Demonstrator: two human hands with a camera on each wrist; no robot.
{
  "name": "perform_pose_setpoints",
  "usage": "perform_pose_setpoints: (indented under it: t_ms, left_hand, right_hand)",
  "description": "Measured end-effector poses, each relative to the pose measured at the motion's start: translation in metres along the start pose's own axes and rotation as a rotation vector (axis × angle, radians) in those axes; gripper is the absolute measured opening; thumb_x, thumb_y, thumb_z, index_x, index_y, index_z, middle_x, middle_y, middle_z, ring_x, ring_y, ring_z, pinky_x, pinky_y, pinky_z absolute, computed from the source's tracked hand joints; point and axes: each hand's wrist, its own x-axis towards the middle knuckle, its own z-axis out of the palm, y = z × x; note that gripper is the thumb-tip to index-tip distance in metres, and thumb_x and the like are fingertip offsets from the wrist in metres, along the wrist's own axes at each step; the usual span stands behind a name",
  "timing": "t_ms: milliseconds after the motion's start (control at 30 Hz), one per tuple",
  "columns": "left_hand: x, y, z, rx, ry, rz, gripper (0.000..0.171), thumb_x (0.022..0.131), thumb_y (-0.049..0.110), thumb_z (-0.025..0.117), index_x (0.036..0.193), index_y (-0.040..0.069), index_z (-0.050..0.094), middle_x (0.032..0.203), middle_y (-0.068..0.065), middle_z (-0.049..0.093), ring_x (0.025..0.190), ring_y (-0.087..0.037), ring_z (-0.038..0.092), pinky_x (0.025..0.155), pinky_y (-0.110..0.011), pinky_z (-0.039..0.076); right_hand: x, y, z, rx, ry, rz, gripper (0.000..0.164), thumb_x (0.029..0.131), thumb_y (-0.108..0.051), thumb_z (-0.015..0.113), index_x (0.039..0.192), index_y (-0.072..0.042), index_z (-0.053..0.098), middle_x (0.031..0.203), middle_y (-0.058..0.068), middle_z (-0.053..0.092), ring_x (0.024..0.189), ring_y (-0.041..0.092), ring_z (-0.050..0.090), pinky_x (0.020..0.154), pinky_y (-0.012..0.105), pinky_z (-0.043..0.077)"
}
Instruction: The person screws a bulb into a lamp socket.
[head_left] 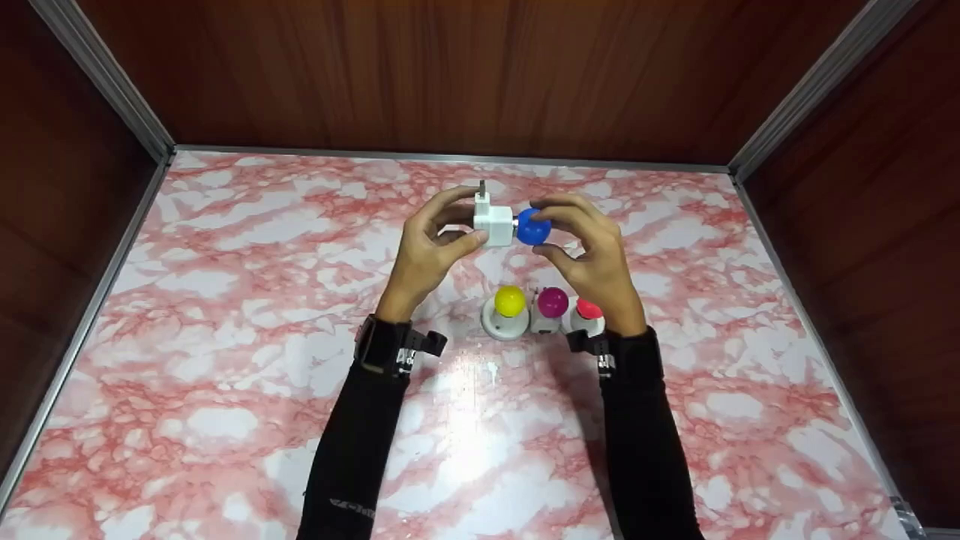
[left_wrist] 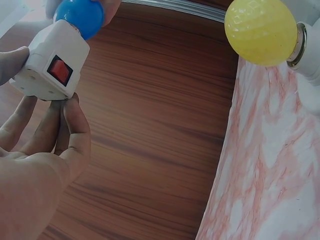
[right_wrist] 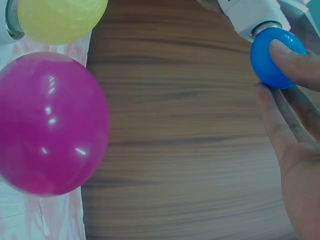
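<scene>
My left hand (head_left: 431,244) grips a white plug-in bulb holder (head_left: 496,226) between thumb and fingers, its plug pins pointing away from me in the head view. A red rocker switch (left_wrist: 60,70) shows on the holder's side in the left wrist view. At the holder's right end sits a blue bulb (head_left: 533,227), its metal base partly visible at the socket mouth. My right hand (head_left: 596,247) pinches that bulb with thumb and fingers. Both pieces are held up above the table, and how deep the bulb's base sits is hidden.
Below my hands stand a yellow bulb (head_left: 510,301) in a round white holder, a purple bulb (head_left: 553,302) in a white plug-in holder, and a red bulb (head_left: 588,308) partly covered by my right wrist. Brown wood-look panels (head_left: 450,75) border the marbled pink tabletop (head_left: 225,337).
</scene>
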Motion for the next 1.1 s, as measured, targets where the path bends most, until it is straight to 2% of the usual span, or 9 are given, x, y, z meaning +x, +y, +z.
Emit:
perform_pose_setpoints:
  t_ms: [167,533,733,933,1100]
  left_hand:
    - [0.0,0.0011,-0.0002,0.007,0.004,0.008,0.052,0.083,0.005,0.076,0.132,0.01,0.06,0.116,-0.017,0.069,0.099,-0.022,0.067,0.087,-0.045,0.059]
    - [0.0001,0.0,-0.0002,0.025,0.009,0.017,0.052,0.083,0.005,0.077,0.132,0.01,0.06,0.117,-0.016,0.069,0.101,-0.021,0.067,0.087,-0.046,0.059]
    - [0.0004,-0.0007,0.0,0.031,0.01,0.022,0.052,0.082,0.005,0.077,0.131,0.011,0.06,0.117,-0.015,0.069,0.102,-0.021,0.067,0.087,-0.048,0.058]
    - [-0.0002,-0.0005,0.0004,0.034,0.006,0.029,0.052,0.081,0.005,0.077,0.131,0.011,0.061,0.117,-0.014,0.069,0.102,-0.022,0.067,0.087,-0.045,0.059]
    - [-0.0005,-0.0006,0.0002,0.047,0.009,0.026,0.052,0.081,0.006,0.078,0.13,0.012,0.061,0.117,-0.014,0.069,0.103,-0.021,0.067,0.085,-0.039,0.06]
  right_hand:
    - [0.0001,-0.0008,0.0005,0.004,-0.006,0.028,0.035,0.082,-0.003,0.077,0.116,-0.008,0.07,0.126,0.011,0.066,0.113,0.019,0.068,0.099,0.028,0.058]
    - [-0.0027,0.0004,0.0001,-0.014,-0.032,0.069,0.042,0.084,-0.002,0.075,0.125,-0.005,0.066,0.128,0.013,0.066,0.111,0.022,0.069,0.097,0.025,0.058]
    - [-0.0048,0.0023,-0.0012,-0.033,-0.042,0.087,0.042,0.087,-0.006,0.073,0.128,-0.006,0.065,0.129,0.012,0.066,0.11,0.02,0.07,0.096,0.031,0.059]
    - [-0.0049,0.0011,-0.0026,-0.042,-0.06,0.113,0.042,0.09,-0.015,0.071,0.131,-0.01,0.063,0.129,0.009,0.067,0.111,0.018,0.07,0.098,0.028,0.058]
    - [-0.0051,0.0012,-0.0026,-0.06,-0.073,0.144,0.041,0.091,-0.015,0.07,0.132,-0.013,0.063,0.129,0.008,0.068,0.108,0.018,0.071,0.097,0.023,0.058]
